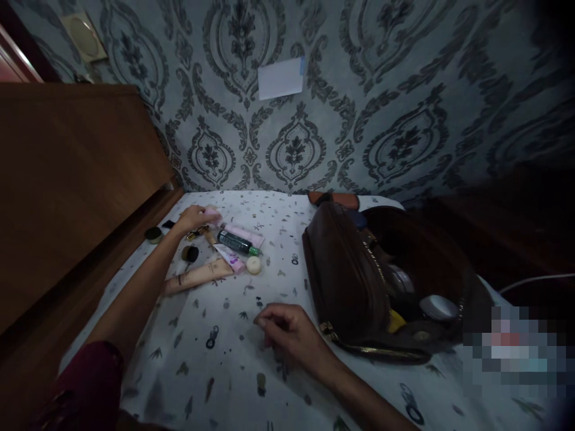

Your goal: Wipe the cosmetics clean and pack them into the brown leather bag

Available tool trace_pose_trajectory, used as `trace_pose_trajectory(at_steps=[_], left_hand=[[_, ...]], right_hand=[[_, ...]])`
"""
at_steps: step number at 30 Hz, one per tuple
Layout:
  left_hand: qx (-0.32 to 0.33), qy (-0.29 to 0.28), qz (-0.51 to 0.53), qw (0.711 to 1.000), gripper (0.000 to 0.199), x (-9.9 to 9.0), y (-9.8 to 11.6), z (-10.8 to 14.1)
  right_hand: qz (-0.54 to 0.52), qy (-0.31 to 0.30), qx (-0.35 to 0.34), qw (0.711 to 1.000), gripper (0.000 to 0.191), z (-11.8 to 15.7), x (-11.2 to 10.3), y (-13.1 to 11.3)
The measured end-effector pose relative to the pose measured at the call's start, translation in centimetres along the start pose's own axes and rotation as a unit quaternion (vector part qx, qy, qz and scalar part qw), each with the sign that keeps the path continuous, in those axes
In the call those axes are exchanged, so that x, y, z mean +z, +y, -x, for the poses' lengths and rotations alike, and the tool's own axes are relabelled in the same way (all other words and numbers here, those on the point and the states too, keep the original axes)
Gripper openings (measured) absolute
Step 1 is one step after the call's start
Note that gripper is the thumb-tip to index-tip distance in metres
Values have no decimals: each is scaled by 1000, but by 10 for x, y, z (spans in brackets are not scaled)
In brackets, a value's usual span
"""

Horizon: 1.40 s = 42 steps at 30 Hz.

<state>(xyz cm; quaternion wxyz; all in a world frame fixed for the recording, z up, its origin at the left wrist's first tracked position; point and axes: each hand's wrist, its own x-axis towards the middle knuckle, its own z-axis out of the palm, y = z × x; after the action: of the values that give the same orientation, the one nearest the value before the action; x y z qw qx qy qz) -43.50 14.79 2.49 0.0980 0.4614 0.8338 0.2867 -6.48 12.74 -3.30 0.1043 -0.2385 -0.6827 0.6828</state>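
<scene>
While the left hand (pixel 194 218) is reaching across the bed (pixel 233 359), its fingers are pinching a pink tube (pixel 212 214) beside the tube pile. The right hand (pixel 287 332) is resting near the bag (pixel 345 281), fingers curled together, holding nothing visible.

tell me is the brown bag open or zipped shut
Open: the brown bag gapes, its zipper edge parted, with a white round container and other items visible inside.

Left hand (pixel 194 218) grasps a pink tube (pixel 214 214); right hand (pixel 290 330) rests curled beside the open brown bag (pixel 345 281).
</scene>
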Motion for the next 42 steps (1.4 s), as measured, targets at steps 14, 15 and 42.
trace_pose_trajectory(at_steps=[14, 15, 42], left_hand=[[205, -46, 161, 964, 45, 66, 61, 154], [204, -43, 162, 965, 43, 69, 61, 159], [331, 38, 192, 923, 31, 88, 48, 191]], right_hand=[[-156, 121, -156, 968, 58, -60, 23, 8], [-171, 126, -155, 965, 59, -61, 24, 10], [136, 240, -220, 936, 50, -64, 28, 30]])
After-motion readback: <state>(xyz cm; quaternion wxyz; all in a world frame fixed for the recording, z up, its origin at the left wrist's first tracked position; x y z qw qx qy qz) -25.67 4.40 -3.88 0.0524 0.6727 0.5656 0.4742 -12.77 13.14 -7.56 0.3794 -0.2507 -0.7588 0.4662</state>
